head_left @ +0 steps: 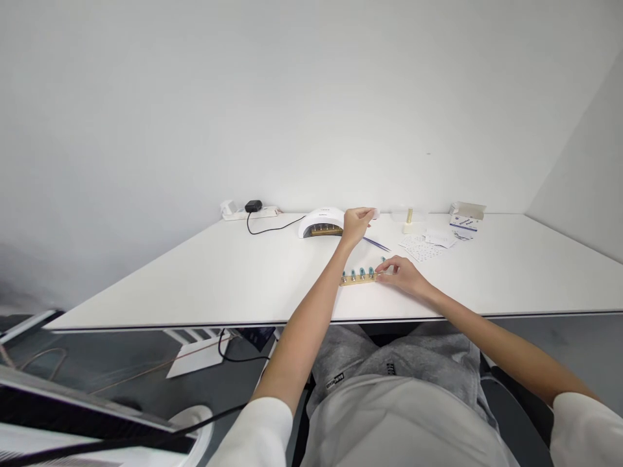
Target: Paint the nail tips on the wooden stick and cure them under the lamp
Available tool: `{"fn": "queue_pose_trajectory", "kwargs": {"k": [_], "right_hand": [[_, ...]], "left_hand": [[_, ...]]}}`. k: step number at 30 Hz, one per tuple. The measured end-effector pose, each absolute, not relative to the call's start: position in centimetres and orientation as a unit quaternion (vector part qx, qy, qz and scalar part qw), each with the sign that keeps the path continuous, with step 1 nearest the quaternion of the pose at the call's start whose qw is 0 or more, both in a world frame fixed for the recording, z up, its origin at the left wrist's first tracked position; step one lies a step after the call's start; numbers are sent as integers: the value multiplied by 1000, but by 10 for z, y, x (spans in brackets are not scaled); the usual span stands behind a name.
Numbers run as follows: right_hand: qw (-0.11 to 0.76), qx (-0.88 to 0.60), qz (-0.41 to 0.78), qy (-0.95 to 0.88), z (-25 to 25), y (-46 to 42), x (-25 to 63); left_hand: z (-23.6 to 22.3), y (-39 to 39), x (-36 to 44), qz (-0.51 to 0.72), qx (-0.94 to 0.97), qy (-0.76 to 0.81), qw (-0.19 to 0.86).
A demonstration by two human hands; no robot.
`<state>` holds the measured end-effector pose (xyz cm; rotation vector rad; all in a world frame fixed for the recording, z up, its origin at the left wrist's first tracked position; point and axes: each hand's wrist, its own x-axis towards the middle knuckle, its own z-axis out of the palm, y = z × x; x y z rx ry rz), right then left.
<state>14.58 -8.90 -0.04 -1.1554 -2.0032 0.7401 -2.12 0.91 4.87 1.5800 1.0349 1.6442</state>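
My left hand [356, 224] is raised over the table with its fingers pinched on a small whitish piece [376, 213]; its exact kind is too small to tell. Below it lies a narrow wooden nail-tip stand [359, 280] with several teal false nails [363, 272] upright in a row. My right hand [402, 275] is closed round the stand's right end, hiding that part of it. One teal nail shows just above those fingertips. Blue tweezers [376, 244] lie behind, between the two hands.
A white nail lamp [321, 215] stands behind my left wrist, with another nail stand inside. At the back right are sticker sheets [419, 248], a pale holder with a gold stick [409, 224] and an opened box [464, 220]. A black adapter [253, 205] sits back left.
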Motion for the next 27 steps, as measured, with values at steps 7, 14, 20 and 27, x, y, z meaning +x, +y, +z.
{"fn": "queue_pose_trajectory", "kwargs": {"k": [7,14,20,27], "right_hand": [[349,-479,314,-742,-5,-86,134],[345,-507,316,-724,-6,-83,128],[350,-499,345,-714,-4,-80,129],[331,-505,383,-699,0,-79,128]], "left_hand": [[51,10,-20,629,598,385,313],[52,9,-20,623,600,392,313],[53,8,-19,623,600,388,318],[54,5,-20,617,601,396,318]]}}
